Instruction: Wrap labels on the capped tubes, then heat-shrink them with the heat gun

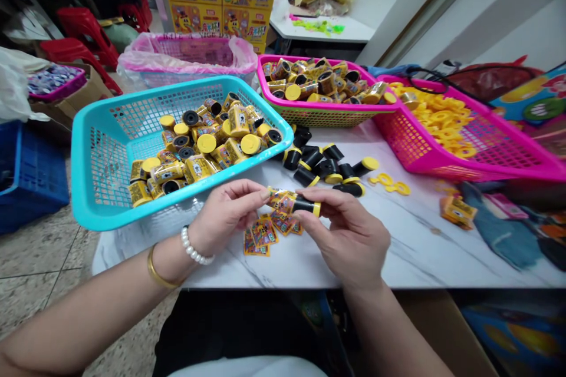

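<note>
Both hands on one blk tube, over the table

White table (398, 253) w/ grey veins runs across the view. Blue basket (91, 153), on the left, holds wrapped tubes (198, 169). Pink basket (318, 116), behind the table's middle, has more of the same; another pink basket (413, 141), to its right, holds yellow rings (442, 121).

R hand (354, 235): thumb & fingers clamped on the capped end of the blk tube (305, 204). L hand (230, 212): thumb & forefinger together, pinching the printed wrapper (280, 199) at the tube's other end. Tube lies roughly level btwn the hands, near the table's front edge.

Capped tubes (329, 169), blk w/ yellow caps, lie loose beyond the hands. Smallest: flat printed labels (264, 234), overlapping, just below the held tube.
</note>
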A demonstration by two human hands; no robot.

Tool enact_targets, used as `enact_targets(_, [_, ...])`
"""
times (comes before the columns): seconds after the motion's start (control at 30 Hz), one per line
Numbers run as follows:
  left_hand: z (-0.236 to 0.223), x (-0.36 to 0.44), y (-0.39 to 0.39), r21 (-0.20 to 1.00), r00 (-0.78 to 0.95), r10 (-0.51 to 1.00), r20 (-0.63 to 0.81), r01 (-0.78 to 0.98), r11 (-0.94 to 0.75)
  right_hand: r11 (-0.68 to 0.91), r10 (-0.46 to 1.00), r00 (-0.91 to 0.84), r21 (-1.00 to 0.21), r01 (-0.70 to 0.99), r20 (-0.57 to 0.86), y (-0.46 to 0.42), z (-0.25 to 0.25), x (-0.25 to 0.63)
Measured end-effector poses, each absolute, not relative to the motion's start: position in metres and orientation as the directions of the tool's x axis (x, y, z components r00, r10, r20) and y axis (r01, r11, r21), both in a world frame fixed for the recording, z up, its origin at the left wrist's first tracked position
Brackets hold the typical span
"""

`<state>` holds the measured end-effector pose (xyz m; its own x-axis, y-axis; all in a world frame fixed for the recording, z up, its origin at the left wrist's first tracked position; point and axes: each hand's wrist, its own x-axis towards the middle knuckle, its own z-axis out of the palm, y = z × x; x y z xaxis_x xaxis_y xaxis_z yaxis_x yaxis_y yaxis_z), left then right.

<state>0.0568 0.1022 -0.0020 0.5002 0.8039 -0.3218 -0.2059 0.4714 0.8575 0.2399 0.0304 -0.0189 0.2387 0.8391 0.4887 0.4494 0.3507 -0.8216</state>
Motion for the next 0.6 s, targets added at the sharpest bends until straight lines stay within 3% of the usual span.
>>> enact_targets(0.13, [-0.004,0.057,0.105,0.906,0.394,0.871,-0.293,-0.176,0.384,0.4,0.851,0.196,-0.843,0.36,0.488,0.031,-0.014,0.251])
enact_targets(0.33, [-0.007,0.057,0.106,0.882,0.663,0.722,-0.199,-0.199,0.427,0.542,0.835,-0.156,-0.737,0.404,0.528,0.048,0.0,0.257])
enact_targets(0.43, [-0.006,0.055,0.108,0.865,0.671,0.71,-0.213,-0.208,0.456,0.637,0.771,-0.344,-0.639,0.431,0.537,0.065,0.01,0.26])
enact_targets(0.6, [-0.006,0.056,0.113,0.836,0.606,0.745,-0.278,-0.23,0.498,0.607,0.794,-0.367,-0.597,0.524,0.485,0.083,0.016,0.269])
